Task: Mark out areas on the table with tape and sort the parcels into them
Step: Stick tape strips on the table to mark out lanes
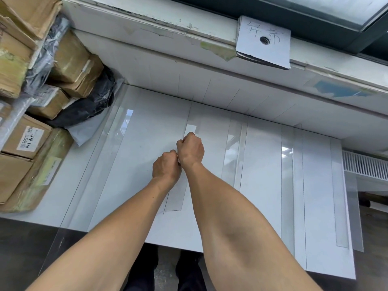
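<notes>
**Tape being laid mid-desk**

The tape (190,128) is apparently being pinched mid-desk (264,164) by the left hand (167,165) and right hand (191,149), each grip curled tight with its fingertips hidden (parcels (31,135) piled left, unsorted). A crooked, wrinkled strip is being risked by uneven pulling.

We are seeing a bright, evenly lit view, soft daylight coming from the window (315,7) above. The glossy white desk (147,143) is mirroring pale glare patches and the clear tape (287,164) is glinting. Shadows are falling faint. The wide lens is bowing straight edges; the left-hand parcels (25,139) are blurring slightly.
</notes>
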